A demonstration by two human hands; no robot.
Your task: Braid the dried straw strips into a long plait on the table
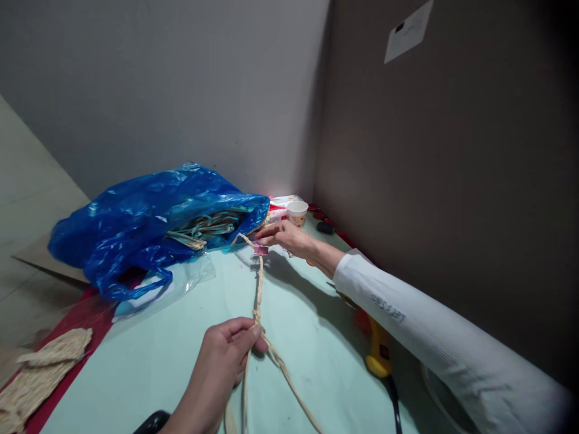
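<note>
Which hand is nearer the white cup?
Right: the right hand is just in front of the white cup; the left hand, pinching pale strands, is nearer the camera.

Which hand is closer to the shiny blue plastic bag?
The right hand, with the white fabric sleeve, by the small pink piece. The left hand pinches the pale braided cord farther from the blue bag.

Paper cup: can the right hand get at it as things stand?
Probably yes: the paper cup stands just beyond the right hand, its rim uncovered, and nothing visible blocks the way between them.
</note>
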